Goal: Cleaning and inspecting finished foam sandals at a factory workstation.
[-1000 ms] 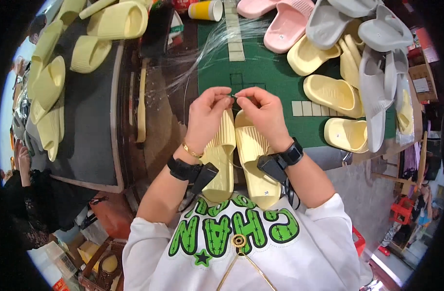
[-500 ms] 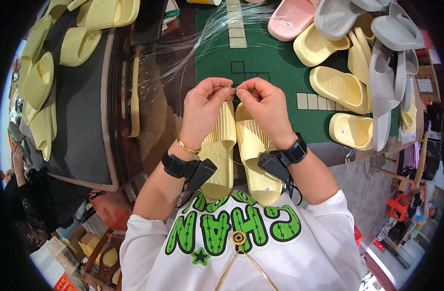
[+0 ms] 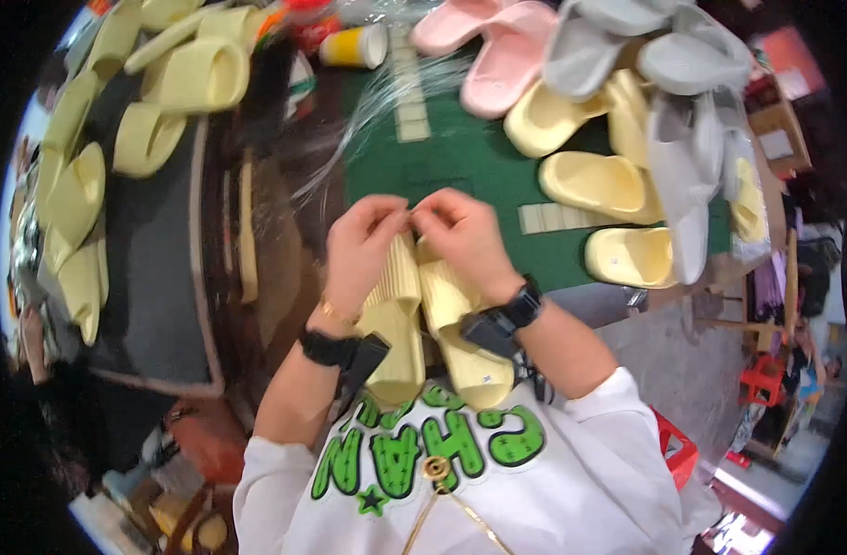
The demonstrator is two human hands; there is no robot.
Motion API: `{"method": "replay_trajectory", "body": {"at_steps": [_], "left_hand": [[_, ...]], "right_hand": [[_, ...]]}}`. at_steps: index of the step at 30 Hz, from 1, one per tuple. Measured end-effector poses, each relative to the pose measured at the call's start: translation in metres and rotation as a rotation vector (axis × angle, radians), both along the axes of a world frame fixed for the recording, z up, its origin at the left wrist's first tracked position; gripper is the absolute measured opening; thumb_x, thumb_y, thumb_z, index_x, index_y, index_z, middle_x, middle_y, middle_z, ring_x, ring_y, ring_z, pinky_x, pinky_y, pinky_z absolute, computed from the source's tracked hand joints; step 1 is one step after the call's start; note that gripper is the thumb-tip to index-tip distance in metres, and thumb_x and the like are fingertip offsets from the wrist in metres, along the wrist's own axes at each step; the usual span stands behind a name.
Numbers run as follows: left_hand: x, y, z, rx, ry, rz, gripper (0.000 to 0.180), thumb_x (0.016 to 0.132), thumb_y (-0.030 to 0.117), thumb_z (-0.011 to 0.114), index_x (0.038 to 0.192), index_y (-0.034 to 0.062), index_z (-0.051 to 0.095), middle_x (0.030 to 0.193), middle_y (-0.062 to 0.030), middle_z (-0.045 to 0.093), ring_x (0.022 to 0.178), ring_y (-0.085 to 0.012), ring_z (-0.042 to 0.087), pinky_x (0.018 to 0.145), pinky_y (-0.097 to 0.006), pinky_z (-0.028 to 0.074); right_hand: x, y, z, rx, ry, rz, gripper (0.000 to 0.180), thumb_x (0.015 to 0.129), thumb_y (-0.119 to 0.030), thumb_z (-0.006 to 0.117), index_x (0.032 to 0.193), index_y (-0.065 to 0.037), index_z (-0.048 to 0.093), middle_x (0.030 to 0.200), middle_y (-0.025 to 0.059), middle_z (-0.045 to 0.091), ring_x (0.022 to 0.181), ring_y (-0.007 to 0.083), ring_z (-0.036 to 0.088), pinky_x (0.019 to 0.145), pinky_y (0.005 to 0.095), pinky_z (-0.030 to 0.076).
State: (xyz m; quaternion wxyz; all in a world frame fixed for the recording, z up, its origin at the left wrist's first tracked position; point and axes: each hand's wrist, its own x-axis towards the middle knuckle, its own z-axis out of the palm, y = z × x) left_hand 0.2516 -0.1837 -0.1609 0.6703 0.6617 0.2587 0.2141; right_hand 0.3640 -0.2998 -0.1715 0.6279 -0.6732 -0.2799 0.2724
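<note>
At frame centre a pair of pale yellow slides [image 3: 432,324] lies side by side, long axes running from the person's chest up toward the green mat [image 3: 460,157]. The left hand [image 3: 366,245] and right hand [image 3: 465,236] rest on the far ends, equally near, fingertips pinched shut together; what they pinch is too small to tell.

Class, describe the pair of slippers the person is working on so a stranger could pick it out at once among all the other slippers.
Start at the green mat in the middle of the bench, then come down to its near edge, just above the person's white shirt. There a pale yellow pair of slippers lies side by side under the left hand and right hand. Unlike the other slippers, it alone is being handled.
</note>
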Motion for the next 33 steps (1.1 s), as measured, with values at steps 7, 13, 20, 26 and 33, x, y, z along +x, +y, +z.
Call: {"method": "replay_trajectory", "body": {"at_steps": [7, 13, 20, 26, 33], "left_hand": [[0.003, -0.006, 0.012, 0.023, -0.002, -0.014, 0.01, 0.09, -0.001, 0.058, 0.099, -0.0036, 0.062, 0.092, -0.005, 0.062, 0.085, -0.0119, 0.057, 0.079, -0.024, 0.046], [-0.003, 0.002, -0.014, 0.111, 0.02, -0.045, 0.012, 0.096, 0.008, 0.056, 0.098, -0.0035, 0.058, 0.088, -0.0045, 0.058, 0.08, -0.0113, 0.055, 0.074, -0.024, 0.046], [-0.003, 0.001, -0.012, 0.085, 0.067, 0.067, 0.012, 0.097, 0.01, 0.055, 0.099, -0.0024, 0.055, 0.085, -0.0037, 0.058, 0.074, -0.0099, 0.055, 0.07, -0.024, 0.047], [-0.004, -0.003, 0.01, 0.123, 0.041, -0.07, 0.022, 0.094, 0.017, 0.06, 0.104, -0.0033, 0.063, 0.098, -0.0129, 0.066, 0.087, -0.0227, 0.062, 0.077, -0.032, 0.051], [-0.001, 0.014, -0.012, 0.067, 0.009, -0.056, 0.01, 0.096, 0.007, 0.055, 0.096, -0.0036, 0.056, 0.085, -0.0034, 0.058, 0.075, -0.009, 0.054, 0.07, -0.023, 0.047]], "right_hand": [[-0.002, 0.007, 0.012, -0.028, -0.25, -0.048, 0.018, 0.083, -0.017, 0.061, 0.086, -0.001, 0.067, 0.079, 0.017, 0.067, 0.071, 0.0288, 0.067, 0.064, 0.0363, 0.052], [-0.004, 0.003, 0.0, 0.095, -0.268, -0.068, 0.016, 0.078, -0.013, 0.06, 0.077, 0.002, 0.064, 0.072, 0.0182, 0.065, 0.067, 0.0337, 0.064, 0.062, 0.0403, 0.05], [-0.006, 0.003, -0.001, 0.104, -0.32, -0.062, 0.017, 0.079, -0.016, 0.061, 0.074, 0.001, 0.061, 0.068, 0.0156, 0.063, 0.064, 0.0312, 0.063, 0.058, 0.0381, 0.047], [0.0, 0.003, -0.005, 0.102, -0.331, -0.046, 0.017, 0.079, -0.016, 0.061, 0.074, 0.0, 0.061, 0.067, 0.015, 0.063, 0.062, 0.031, 0.062, 0.057, 0.039, 0.046], [-0.002, 0.004, 0.009, 0.084, -0.315, -0.004, 0.016, 0.078, -0.015, 0.06, 0.072, 0.0, 0.062, 0.07, 0.0165, 0.064, 0.066, 0.0335, 0.063, 0.059, 0.0408, 0.048]]}}
